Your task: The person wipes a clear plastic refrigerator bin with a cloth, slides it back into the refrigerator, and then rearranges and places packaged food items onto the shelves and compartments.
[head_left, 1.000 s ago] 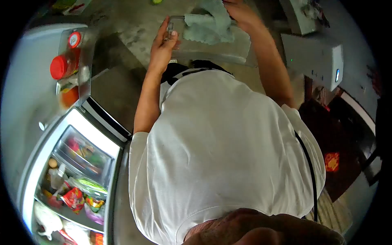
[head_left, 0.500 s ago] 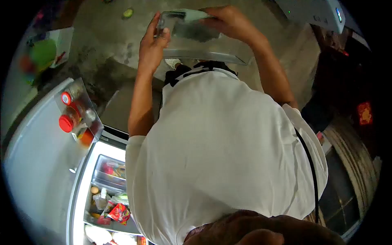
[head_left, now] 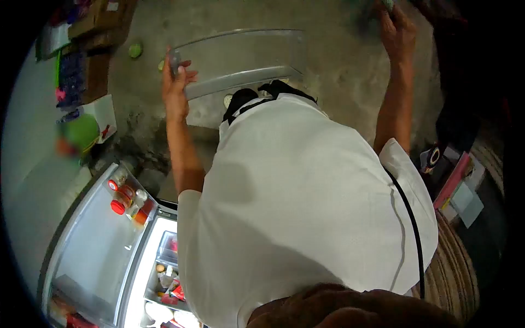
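Note:
My left hand [head_left: 176, 90] grips the left end of a clear plastic refrigerator door bin [head_left: 240, 79], fingers wrapped over its end wall. The bin is held out over the floor in front of my feet, and no contents can be made out in it. My right hand [head_left: 398, 35] is far out at the upper right, apart from the bin. Its fingers are closed on a pale green piece that looks like a cloth [head_left: 389, 4], mostly cut off by the frame's top edge. Beside that hand is a dark blur I cannot make out.
An open refrigerator door [head_left: 98, 251] with red-lidded jars [head_left: 121, 202] stands at lower left, beside the lit refrigerator interior [head_left: 164, 273] with packaged food. Cardboard boxes [head_left: 101, 24] and a green round object [head_left: 135, 50] are at upper left. Papers [head_left: 467, 202] lie at right.
My right hand has left the bin and swung out to the upper right with the pale piece. My left hand still holds the bin, now slightly lower and farther left. The view has shifted.

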### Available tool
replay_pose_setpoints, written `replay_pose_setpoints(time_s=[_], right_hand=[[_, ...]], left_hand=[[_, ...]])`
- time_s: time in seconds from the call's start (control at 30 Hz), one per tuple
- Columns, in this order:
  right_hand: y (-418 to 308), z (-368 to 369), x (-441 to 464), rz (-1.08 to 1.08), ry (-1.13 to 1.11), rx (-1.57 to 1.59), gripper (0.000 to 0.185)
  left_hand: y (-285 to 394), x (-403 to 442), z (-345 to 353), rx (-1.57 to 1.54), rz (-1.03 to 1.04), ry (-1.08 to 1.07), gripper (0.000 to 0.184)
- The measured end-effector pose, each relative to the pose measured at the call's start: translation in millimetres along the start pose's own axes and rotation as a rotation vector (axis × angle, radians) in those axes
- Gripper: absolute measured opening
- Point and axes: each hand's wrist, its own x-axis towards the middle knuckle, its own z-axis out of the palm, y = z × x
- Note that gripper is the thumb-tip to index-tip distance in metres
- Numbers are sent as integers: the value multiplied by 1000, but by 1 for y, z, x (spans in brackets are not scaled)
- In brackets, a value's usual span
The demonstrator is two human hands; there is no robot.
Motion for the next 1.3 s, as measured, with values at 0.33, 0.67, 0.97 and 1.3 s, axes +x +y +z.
replay_pose_setpoints(time_s=[0.33,0.67,0.97,1.3], right_hand=[[37,92,7,44,-305,-97,50],[-85,179,1,139,-665,561,79],[-92,229,16,390,-832,414,59],[-160,239,40,410,-651,459,69]], left_hand=[[64,41,48,148,133,-246,69],[30,115,-8,-21,87,-439,79],[-10,109,-340,1344,-238,323,70],[-10,-42,-575,1861,-1112,170,50]])
